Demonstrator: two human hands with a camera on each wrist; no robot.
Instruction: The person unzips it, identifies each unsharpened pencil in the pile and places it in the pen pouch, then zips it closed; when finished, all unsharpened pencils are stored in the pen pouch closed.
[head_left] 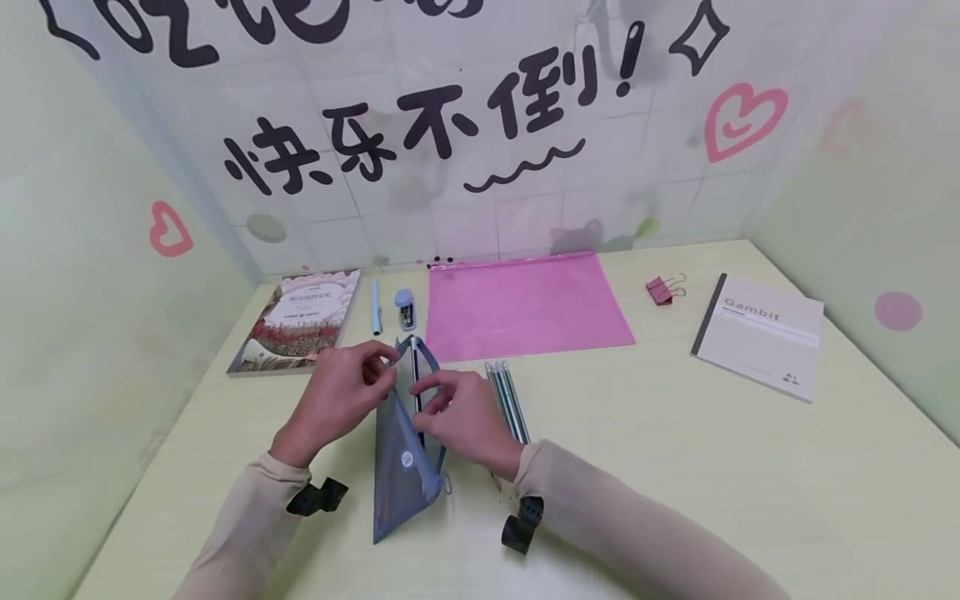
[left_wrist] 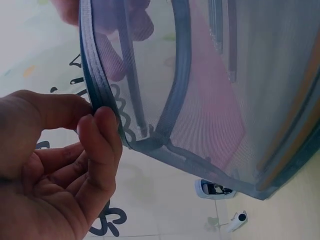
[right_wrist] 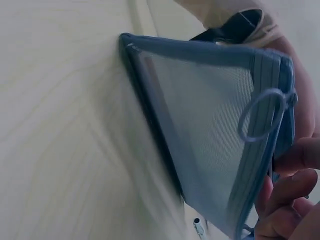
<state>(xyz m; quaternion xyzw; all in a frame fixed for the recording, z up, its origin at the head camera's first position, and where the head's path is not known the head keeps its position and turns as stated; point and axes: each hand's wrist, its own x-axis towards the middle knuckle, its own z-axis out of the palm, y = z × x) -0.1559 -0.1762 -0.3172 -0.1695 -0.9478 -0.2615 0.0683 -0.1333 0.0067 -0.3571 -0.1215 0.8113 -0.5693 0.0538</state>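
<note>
Frame centre: left hand (head_left: 337, 398) & right hand (head_left: 465, 417) each pinch a rim of the blue mesh pouch (head_left: 405, 454), spreading its mouth; pencils (head_left: 508, 400) lie just right

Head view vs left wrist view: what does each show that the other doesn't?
Only the head view shows the right hand pinching the pouch's opening, the loose pencils, the pink folder, the binder clip and both notebooks. Only the left wrist view shows, close up, thumb and forefinger pinching the zipper edge. Both show the left hand holding the blue mesh pouch open.
</note>
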